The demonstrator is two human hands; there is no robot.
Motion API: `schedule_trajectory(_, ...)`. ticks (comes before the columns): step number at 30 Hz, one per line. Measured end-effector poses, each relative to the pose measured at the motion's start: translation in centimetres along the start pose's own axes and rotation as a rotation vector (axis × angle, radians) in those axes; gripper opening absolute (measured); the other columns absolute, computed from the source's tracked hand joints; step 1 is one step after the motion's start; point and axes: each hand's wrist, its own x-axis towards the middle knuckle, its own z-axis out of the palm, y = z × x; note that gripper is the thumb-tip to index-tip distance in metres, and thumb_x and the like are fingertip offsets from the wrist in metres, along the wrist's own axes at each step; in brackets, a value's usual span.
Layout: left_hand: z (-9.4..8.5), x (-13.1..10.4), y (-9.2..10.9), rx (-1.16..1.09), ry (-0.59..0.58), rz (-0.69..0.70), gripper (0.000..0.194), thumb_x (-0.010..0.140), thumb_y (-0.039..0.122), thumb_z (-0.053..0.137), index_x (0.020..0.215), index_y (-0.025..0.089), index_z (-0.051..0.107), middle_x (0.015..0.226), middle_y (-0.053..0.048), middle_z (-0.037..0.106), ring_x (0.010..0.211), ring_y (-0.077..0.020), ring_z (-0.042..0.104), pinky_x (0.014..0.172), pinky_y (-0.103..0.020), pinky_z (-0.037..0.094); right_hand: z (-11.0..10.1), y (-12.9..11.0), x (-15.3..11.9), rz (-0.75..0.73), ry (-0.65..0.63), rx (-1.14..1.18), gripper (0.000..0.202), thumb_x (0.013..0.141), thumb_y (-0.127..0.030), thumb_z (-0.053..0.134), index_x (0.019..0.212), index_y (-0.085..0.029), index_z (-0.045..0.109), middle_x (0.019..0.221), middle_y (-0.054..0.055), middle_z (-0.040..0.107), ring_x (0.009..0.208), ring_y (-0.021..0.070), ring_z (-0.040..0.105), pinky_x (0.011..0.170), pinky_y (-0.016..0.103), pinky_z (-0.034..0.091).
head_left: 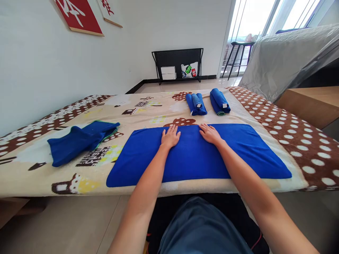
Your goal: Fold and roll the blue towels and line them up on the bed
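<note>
A blue towel (196,158) lies spread flat, wide from side to side, close to the bed's front edge. My left hand (171,136) rests palm down near its far edge, left of the middle, fingers apart. To the right, my right hand (209,133) lies flat near the same edge with its fingers stretched out. Neither hand holds anything. Beyond the towel sit rolled blue towels (196,104), grouped together, and another blue roll (219,102) with a white tag. On the left a crumpled blue towel (82,141) with green edging lies loosely folded.
A patterned beige and brown blanket (143,120) covers the bed. At the far wall stands a black rack (178,65) holding a white box and a printed cushion. A plastic-covered piece of furniture (288,56) and a dark stool (239,56) are at the right.
</note>
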Motion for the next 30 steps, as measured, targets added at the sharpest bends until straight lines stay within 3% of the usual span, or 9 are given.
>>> schedule_trajectory(6,-1.8,-1.6,-9.8,0.021,0.023,-0.168,0.068,0.101,0.055,0.017,0.159,0.022,0.026,0.166,-0.006,0.023,0.155,-0.0237,0.019,0.125,-0.056,0.012,-2.9,10.0,-3.4,0.260,-0.025,-0.078,0.054,0.104,-0.040,0.026,0.154,-0.022,0.038,0.162,0.006,0.033,0.152,0.0198,0.026,0.125,0.047,0.019)
schedule_trajectory(10,-2.6,-2.7,-14.4,0.046,0.038,-0.277,0.072,0.100,0.057,0.016,0.159,0.019,0.025,0.167,-0.008,0.021,0.155,-0.0256,0.018,0.124,-0.058,0.013,-4.0,14.9,-5.5,0.378,-0.031,-0.100,0.060,0.103,-0.048,0.021,0.155,-0.022,0.036,0.163,0.003,0.030,0.153,0.0197,0.023,0.126,0.047,0.018)
schedule_trajectory(13,-3.0,-3.4,-16.6,0.065,0.050,-0.342,0.074,0.099,0.059,0.016,0.159,0.017,0.026,0.167,-0.009,0.021,0.155,-0.0271,0.019,0.124,-0.059,0.013,-4.4,17.6,-6.7,0.446,-0.026,-0.104,0.064,0.102,-0.052,0.019,0.156,-0.020,0.035,0.164,0.005,0.027,0.154,0.0212,0.021,0.125,0.048,0.019)
schedule_trajectory(19,-3.0,-3.6,-18.1,0.080,0.066,-0.419,0.079,0.096,0.065,0.017,0.158,0.018,0.029,0.167,-0.012,0.018,0.155,-0.0316,0.016,0.122,-0.063,0.013,-4.4,20.1,-7.7,0.584,-0.009,-0.115,0.073,0.100,-0.057,0.016,0.158,-0.013,0.029,0.164,0.011,0.027,0.152,0.0250,0.025,0.125,0.049,0.022)
schedule_trajectory(24,-2.8,-3.4,-18.2,0.070,0.080,-0.435,0.081,0.095,0.068,0.019,0.158,0.020,0.030,0.167,-0.013,0.019,0.155,-0.0335,0.015,0.121,-0.066,0.012,-4.1,20.4,-7.7,0.642,-0.002,-0.120,0.076,0.099,-0.060,0.016,0.157,-0.013,0.032,0.162,0.013,0.030,0.151,0.0264,0.027,0.125,0.054,0.018)
schedule_trajectory(30,-2.8,-4.0,-18.0,0.042,0.154,-0.425,0.073,0.098,0.061,0.023,0.155,0.019,0.037,0.164,-0.012,0.027,0.153,-0.0302,0.022,0.122,-0.062,0.015,-4.2,20.0,-7.8,0.642,0.049,-0.110,0.073,0.098,-0.059,0.022,0.153,-0.014,0.039,0.158,0.015,0.037,0.149,0.0293,0.032,0.122,0.057,0.021)
